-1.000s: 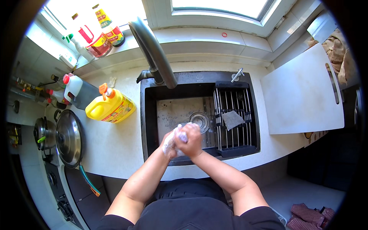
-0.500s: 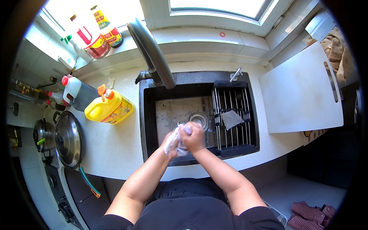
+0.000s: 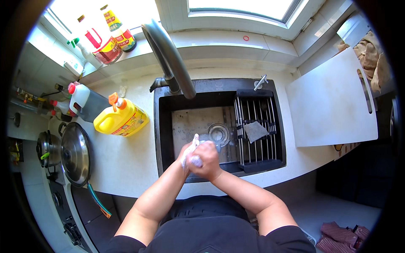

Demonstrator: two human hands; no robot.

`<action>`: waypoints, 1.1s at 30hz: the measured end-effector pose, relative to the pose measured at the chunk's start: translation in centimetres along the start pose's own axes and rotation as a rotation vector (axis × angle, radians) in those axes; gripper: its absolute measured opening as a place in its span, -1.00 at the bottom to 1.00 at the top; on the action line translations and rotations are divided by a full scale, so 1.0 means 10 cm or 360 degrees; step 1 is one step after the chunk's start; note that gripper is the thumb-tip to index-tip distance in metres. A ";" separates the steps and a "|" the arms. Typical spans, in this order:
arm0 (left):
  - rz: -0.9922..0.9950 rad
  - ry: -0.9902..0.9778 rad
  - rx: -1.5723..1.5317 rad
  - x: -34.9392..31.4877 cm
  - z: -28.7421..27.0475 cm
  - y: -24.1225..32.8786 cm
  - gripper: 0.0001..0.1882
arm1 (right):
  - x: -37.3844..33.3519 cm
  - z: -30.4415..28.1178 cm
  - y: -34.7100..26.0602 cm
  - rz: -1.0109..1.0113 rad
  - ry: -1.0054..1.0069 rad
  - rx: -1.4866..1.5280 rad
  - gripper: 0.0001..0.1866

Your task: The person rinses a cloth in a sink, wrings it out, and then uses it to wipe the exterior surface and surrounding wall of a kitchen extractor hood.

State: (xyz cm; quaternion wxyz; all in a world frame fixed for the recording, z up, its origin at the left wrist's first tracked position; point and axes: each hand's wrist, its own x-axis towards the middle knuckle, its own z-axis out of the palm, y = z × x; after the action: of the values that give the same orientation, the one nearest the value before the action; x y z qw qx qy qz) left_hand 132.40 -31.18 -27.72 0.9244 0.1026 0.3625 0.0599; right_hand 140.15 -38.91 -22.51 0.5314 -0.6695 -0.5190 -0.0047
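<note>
Over the near part of the dark sink [image 3: 164, 101], my two hands are pressed together. Between them is a pale, white-to-lavender foamy bundle [image 3: 196, 161], cloth-like, though its exact kind is unclear. My right hand [image 3: 208, 157] is closed like a fist around part of it, and lavender shows at its near side. My left hand [image 3: 185, 153] is against it on the left, with foam along the thumb side; its fingers are mostly hidden behind the right hand. Beyond the hands is the round drain [image 3: 219, 134].
A roll-up rack [image 3: 249, 152] with a grey pad [image 3: 255, 132] covers the sink's right side. Above the sink arches a faucet [image 3: 171, 59]. A yellow detergent jug [image 3: 122, 116] and lidded pan [image 3: 75, 154] stand left; a white cutting board [image 3: 331, 103] leans right.
My right hand has rolled over the bundle, toward me and slightly left. More of the left thumb side now shows, while less of the bundle does.
</note>
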 end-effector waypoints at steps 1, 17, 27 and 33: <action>0.0046 -0.0191 -0.0013 0.06 -0.13 -0.02 -0.68 | -0.03 0.02 0.03 -0.0064 -0.0097 0.0022 -0.81; 0.0174 0.0127 0.0252 -0.28 0.36 0.06 -0.73 | -0.01 0.08 0.19 0.0346 0.0093 -0.0171 -0.83; 0.0082 0.0013 -0.0002 -0.26 0.24 0.10 -0.57 | -0.02 0.10 0.45 0.0895 0.0226 0.0135 -0.69; 0.0201 -0.0239 -0.0143 -0.43 0.28 0.41 -0.05 | -0.34 -0.17 1.10 0.1903 0.0134 0.1600 -0.80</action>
State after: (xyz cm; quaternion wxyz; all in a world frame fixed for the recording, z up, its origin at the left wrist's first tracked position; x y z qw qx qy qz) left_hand 131.00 -28.38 -21.94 0.9470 0.0878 0.2819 0.1264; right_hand 147.18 -41.34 -31.49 0.7026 -0.5135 0.0105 0.4925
